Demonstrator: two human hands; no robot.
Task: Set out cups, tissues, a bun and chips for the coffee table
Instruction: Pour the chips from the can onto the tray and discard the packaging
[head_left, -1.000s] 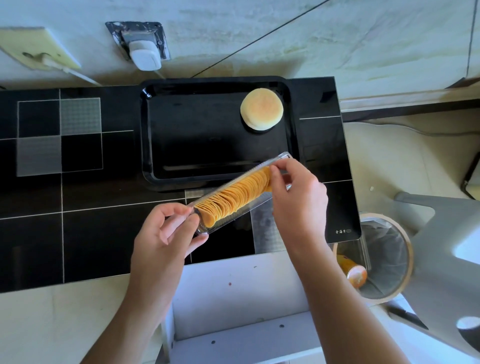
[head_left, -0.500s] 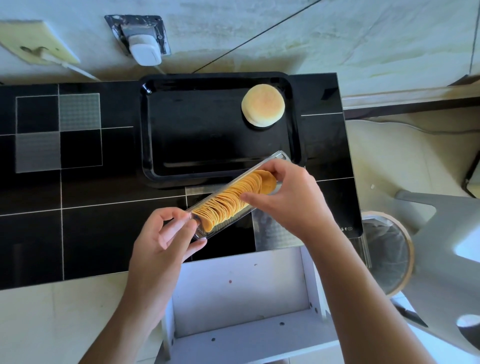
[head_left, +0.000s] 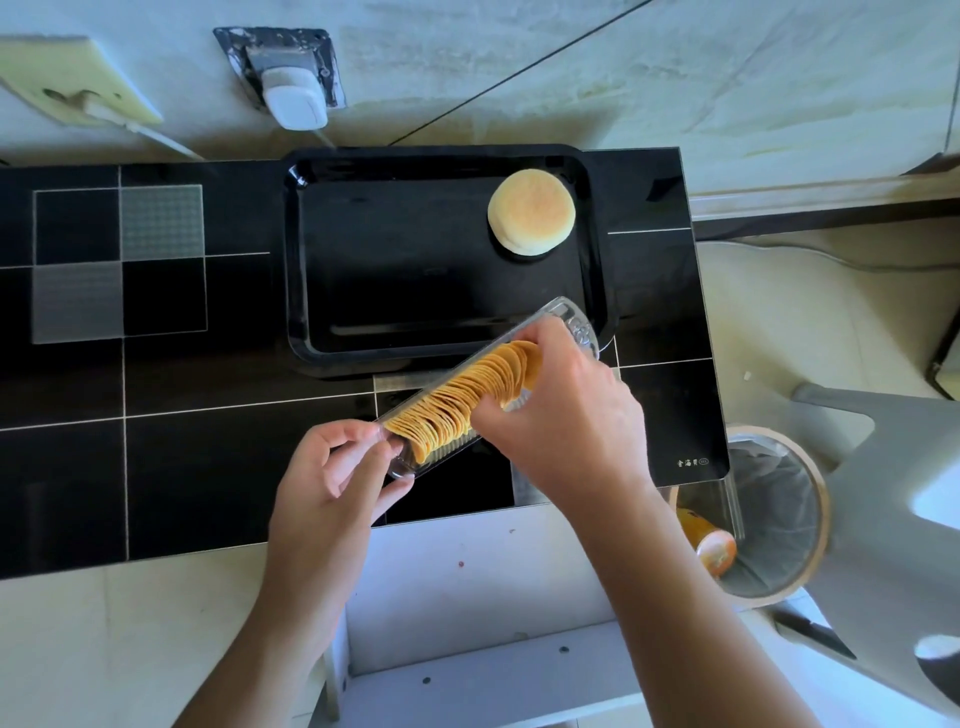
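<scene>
A long clear plastic chip tray holds a row of stacked orange chips and hangs tilted above the black glass table. My left hand pinches the tray's near end. My right hand reaches into the tray, its fingers curled round the far part of the chip stack. Behind them lies a black serving tray with a round pale bun in its far right corner. No cups or tissues are in view.
A lined waste bin with an orange chip can inside stands right of the table. A grey stool is at the far right, a white shelf unit below me, a wall socket with charger behind.
My right hand slid from the tray's far end down over the chips and now grips the stack. The left hand has kept its hold on the near end.
</scene>
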